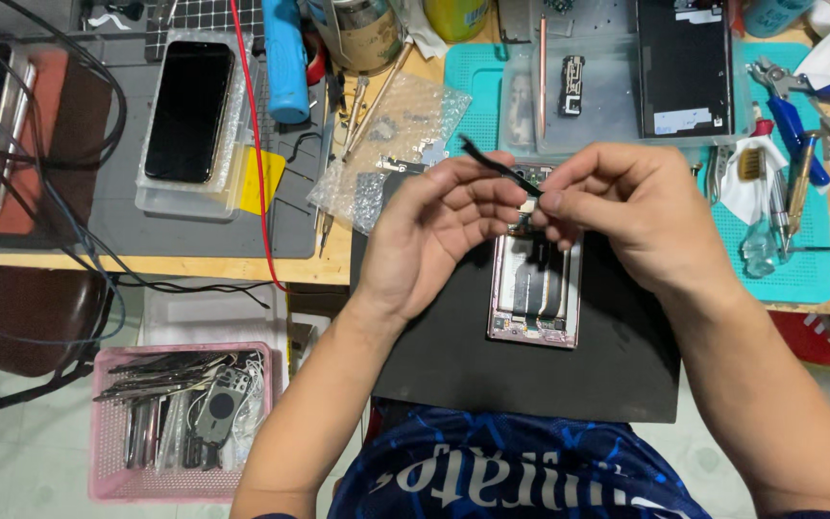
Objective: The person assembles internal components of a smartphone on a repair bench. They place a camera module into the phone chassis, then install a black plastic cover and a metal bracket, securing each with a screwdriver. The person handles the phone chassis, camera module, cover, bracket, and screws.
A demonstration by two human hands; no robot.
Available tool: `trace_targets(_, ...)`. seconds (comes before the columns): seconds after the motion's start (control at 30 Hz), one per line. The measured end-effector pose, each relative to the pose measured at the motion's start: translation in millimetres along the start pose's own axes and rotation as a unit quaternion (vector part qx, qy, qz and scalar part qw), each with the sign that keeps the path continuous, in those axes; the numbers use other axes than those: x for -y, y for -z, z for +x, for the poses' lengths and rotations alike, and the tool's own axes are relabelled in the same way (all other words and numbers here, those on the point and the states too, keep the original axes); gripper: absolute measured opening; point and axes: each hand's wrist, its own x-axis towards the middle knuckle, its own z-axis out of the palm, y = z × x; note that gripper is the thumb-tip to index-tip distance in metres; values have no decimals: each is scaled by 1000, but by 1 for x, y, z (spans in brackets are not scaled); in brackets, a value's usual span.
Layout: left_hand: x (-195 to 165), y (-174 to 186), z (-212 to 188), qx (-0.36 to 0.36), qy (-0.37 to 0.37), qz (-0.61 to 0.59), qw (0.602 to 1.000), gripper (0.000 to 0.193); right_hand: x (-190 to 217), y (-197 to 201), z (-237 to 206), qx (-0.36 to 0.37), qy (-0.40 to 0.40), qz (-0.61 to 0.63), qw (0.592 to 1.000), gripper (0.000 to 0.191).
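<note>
Two hands meet above an opened pink phone [534, 288] on a black mat [453, 365]. The left hand [425, 231] and right hand [626, 216] both pinch a thin black flex strip [494, 165]. It looks light, bendy and fragile, best held by its edges.

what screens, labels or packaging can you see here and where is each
Dark phone screen: upper left, black rectangle in a clear tray.
Bubble wrap bag: top centre, clear, crumpled.
White label: upper right, small strip on a black panel.
Opened phone: centre, pink frame, on a black mat.

Head camera looks steeply down, close above workbench [242, 258]
</note>
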Motion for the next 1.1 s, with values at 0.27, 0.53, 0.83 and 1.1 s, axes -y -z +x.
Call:
trace_targets(0.27, 12, 3, 5, -75, -79, 291, 951, 19, 18, -5, -12, 28, -126, -134, 983, 16)
trace_targets(0.53, 13, -4, -11, -84, 6, 510, 856, 28, 21, 0, -15, -99, 50, -382, 918, 19)
trace_targets(0.83, 11, -10, -19, -84, 19, 521, 849, 21, 15, 3, -13, -107, 60, -417, 901, 18)
trace_targets(1.1, 12, -14, -17, -77, 9, 525, 848, 13, 14, 1, -11, -95, 88, -423, 897, 17)
